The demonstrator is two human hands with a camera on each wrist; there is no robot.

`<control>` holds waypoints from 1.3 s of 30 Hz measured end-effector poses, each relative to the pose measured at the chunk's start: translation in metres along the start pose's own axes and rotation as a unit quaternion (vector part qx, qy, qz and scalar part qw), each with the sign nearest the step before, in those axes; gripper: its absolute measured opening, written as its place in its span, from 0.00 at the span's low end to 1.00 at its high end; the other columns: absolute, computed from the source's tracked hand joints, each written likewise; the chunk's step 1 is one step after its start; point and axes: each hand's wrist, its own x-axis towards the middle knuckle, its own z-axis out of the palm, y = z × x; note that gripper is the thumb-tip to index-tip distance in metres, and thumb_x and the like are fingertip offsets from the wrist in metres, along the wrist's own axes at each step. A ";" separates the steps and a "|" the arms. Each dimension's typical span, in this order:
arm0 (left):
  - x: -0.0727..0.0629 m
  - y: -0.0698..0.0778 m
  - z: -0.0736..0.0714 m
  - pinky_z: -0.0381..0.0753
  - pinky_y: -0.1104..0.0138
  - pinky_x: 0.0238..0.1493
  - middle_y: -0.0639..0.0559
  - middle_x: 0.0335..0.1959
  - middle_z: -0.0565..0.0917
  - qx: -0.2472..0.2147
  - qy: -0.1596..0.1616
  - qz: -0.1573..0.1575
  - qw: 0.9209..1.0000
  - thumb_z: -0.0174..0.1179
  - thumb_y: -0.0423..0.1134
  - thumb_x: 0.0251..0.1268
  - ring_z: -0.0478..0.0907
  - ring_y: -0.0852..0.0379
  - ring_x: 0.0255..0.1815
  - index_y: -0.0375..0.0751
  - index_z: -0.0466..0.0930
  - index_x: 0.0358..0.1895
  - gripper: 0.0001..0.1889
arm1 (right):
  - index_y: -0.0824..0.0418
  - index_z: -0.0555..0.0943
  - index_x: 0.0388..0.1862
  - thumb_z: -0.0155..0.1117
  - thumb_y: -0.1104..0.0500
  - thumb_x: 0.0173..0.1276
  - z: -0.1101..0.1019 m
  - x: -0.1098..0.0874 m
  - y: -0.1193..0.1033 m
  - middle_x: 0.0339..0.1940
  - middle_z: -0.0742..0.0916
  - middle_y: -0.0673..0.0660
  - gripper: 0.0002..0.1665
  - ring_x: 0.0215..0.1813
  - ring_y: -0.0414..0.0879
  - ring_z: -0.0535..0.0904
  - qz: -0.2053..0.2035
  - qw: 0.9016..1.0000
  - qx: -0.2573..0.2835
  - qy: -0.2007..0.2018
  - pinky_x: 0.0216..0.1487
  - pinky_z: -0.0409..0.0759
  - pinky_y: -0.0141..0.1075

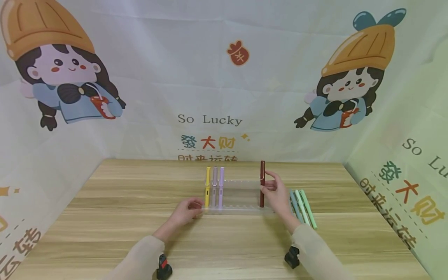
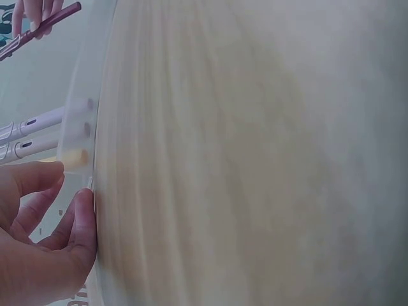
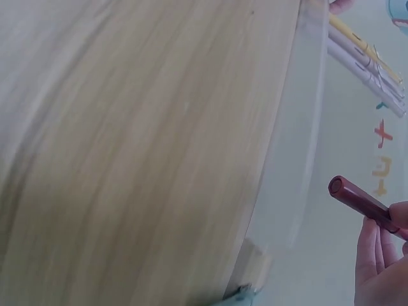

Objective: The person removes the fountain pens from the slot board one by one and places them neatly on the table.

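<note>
A clear plastic pen rack [image 1: 241, 210] stands on the table. Upright in its left part are a yellow pen [image 1: 207, 196], a greyish-purple pen [image 1: 214, 198] and a lilac pen [image 1: 221, 197], all capped with clips. My left hand [image 1: 187, 211] holds the rack's left end, thumb and fingers bent at its corner [image 2: 76, 167]. With thumb and fingers, my right hand [image 1: 277, 193] pinches a dark red pen [image 1: 262, 167] near its middle. That pen is upright at the rack's right part; its lower end [image 3: 344, 190] shows free of the fingers in the right wrist view.
Right of the rack, beside my right forearm, lie a blue pen [image 1: 296, 208], a white pen [image 1: 302, 207] and a green pen [image 1: 308, 210] side by side on the wooden table [image 1: 231, 249]. A printed cloth [image 1: 168, 85] hangs behind and along both sides.
</note>
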 end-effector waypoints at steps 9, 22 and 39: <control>-0.003 0.005 0.001 0.76 0.61 0.30 0.41 0.33 0.78 -0.001 0.005 -0.005 1.000 0.55 0.23 0.52 0.74 0.49 0.34 0.26 0.74 0.38 0.08 | 0.59 0.68 0.57 0.61 0.69 0.55 -0.025 -0.003 0.008 0.36 0.82 0.62 0.29 0.38 0.52 0.78 0.003 0.999 -0.044 0.009 0.39 0.75 0.39; -0.003 0.003 0.002 0.77 0.63 0.30 0.43 0.33 0.78 0.007 0.012 -0.018 1.000 0.56 0.24 0.52 0.75 0.50 0.34 0.28 0.74 0.38 0.08 | 0.65 0.65 0.58 0.57 0.73 0.56 -0.060 -0.004 0.019 0.38 0.79 0.68 0.29 0.35 0.46 0.76 0.015 0.999 -0.037 0.015 0.34 0.73 0.25; -0.001 0.003 0.001 0.76 0.62 0.31 0.43 0.33 0.78 -0.001 0.007 -0.012 1.000 0.56 0.24 0.52 0.74 0.49 0.35 0.27 0.74 0.38 0.09 | 0.65 0.65 0.58 0.55 0.70 0.59 -0.105 -0.010 0.037 0.38 0.78 0.67 0.27 0.34 0.42 0.75 0.048 0.995 -0.084 0.007 0.31 0.75 0.31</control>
